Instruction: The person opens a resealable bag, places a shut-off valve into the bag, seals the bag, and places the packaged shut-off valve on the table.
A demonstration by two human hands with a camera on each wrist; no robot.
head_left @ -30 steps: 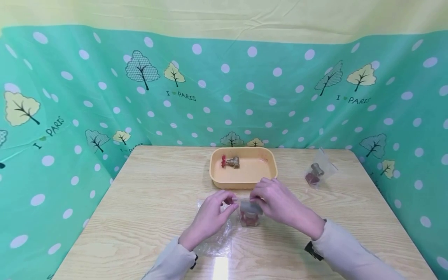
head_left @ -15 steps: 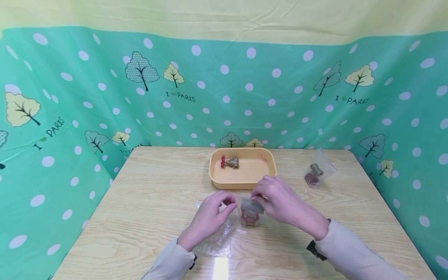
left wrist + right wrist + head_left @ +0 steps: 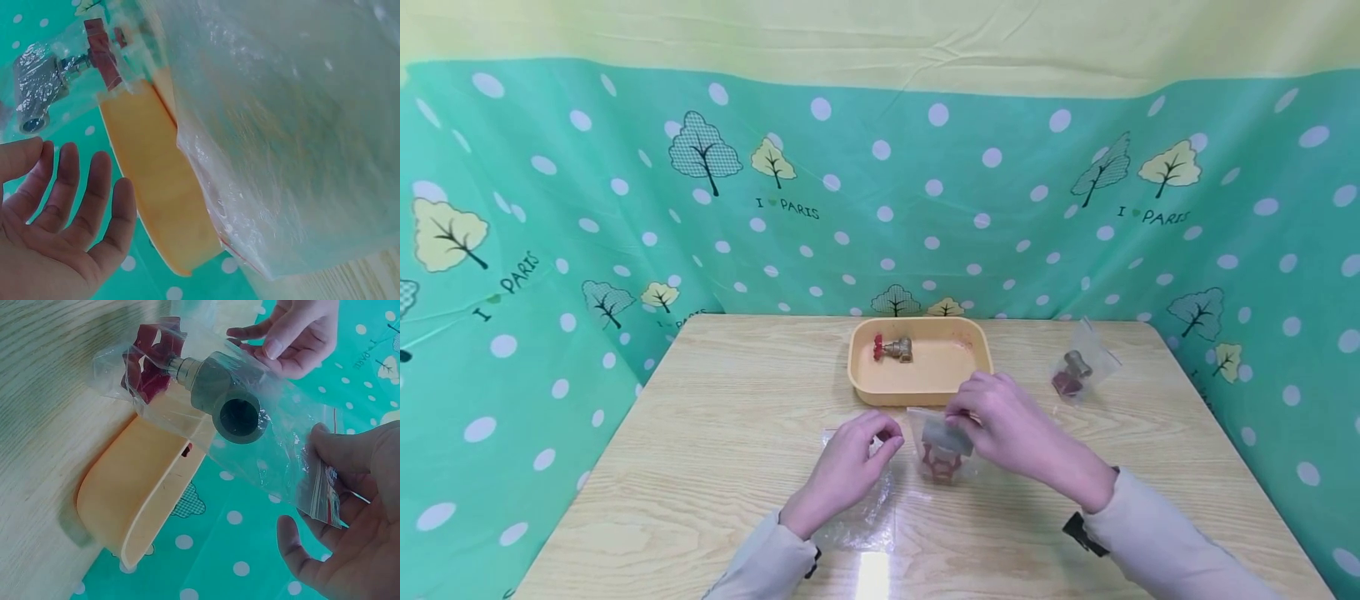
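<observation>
My right hand (image 3: pixel 1007 425) pinches the zip edge of a clear zip bag (image 3: pixel 290 456), holding it up in front of the tan tray. Inside the bag is a gate valve (image 3: pixel 212 381) with a grey metal body and a red handwheel (image 3: pixel 140 362); the wheel end hangs lowest. Left of the bag, my left hand (image 3: pixel 850 462) is held apart from it, fingers loosely bent and nothing between them in the left wrist view. Beneath the left hand lies another clear plastic bag (image 3: pixel 868 521), partly hidden by the wrist; it fills much of the left wrist view.
Behind the hands stands the tan tray (image 3: pixel 925 399), with a bare red-handled valve (image 3: pixel 893 348) at its left. At the back right of the wooden table (image 3: pixel 700 467) lies another bagged valve (image 3: pixel 1077 367). A green dotted curtain (image 3: pixel 880 200) borders the table.
My left hand has let go of the bag's top edge and stays nearly still. My right hand has moved slightly right and up with the bagged valve.
</observation>
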